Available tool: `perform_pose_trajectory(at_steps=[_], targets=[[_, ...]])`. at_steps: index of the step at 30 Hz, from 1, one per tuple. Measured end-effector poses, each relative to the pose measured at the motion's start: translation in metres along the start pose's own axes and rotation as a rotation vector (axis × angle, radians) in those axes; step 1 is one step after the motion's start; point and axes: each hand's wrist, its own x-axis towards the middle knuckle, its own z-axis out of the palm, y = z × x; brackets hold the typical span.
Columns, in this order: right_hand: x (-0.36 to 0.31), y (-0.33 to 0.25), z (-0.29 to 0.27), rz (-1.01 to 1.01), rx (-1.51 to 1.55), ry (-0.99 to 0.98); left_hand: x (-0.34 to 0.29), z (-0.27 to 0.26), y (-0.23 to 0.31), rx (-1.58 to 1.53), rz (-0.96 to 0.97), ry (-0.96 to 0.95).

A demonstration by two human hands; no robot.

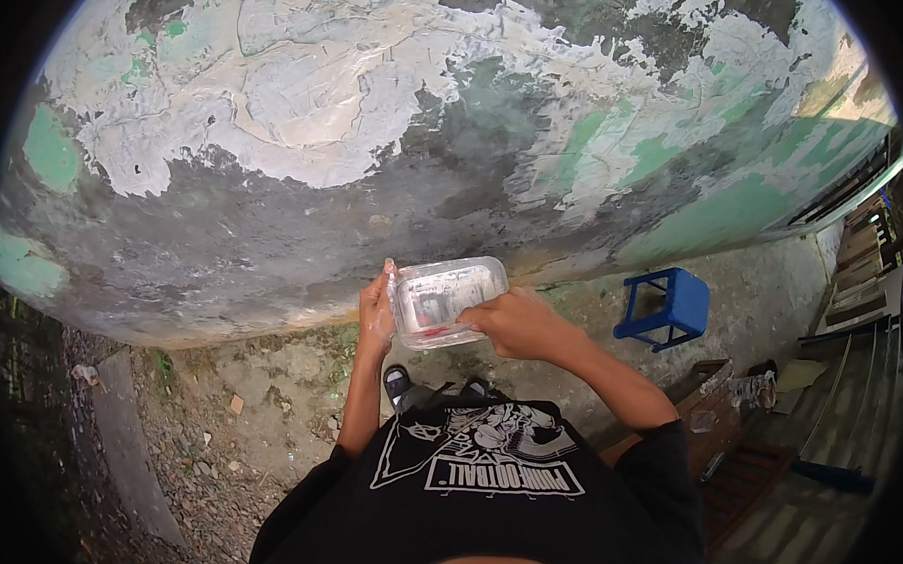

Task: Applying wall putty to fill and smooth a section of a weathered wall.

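- Clear plastic container [449, 300] held at chest height before a peeling wall [377, 130], above bare ground [269, 385].
- Container rectangular with rounded corners; long axis roughly left to right, right end tilted slightly up.
- Open or flat face turned toward the head camera; which one, cannot tell. Whitish smears and a small red mark visible inside.
- Left hand [376, 314] pressed flat against the container's left short end, fingers extended upward along the edge, grasping it.
- Right hand [518, 324] clasped over the lower right corner, fingers curled around the rim.
- Both hands touching the container; container touching nothing else.
- Blue plastic stool [671, 305] on the ground to the right, well apart.
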Motion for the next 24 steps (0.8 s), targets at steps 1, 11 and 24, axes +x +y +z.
perform_pose_trajectory(at_steps=[1, 11, 24], targets=[[0.000, 0.001, 0.004, 0.001, -0.001, -0.001, -0.001, 0.001, -0.002, 0.009, 0.014, -0.002], [-0.005, -0.008, -0.006, 0.034, 0.038, 0.179, 0.000, -0.005, -0.014, -0.027, 0.047, -0.068], [-0.018, -0.017, -0.004, 0.044, -0.019, 0.022, -0.015, 0.006, -0.007, -0.072, -0.009, 0.009]])
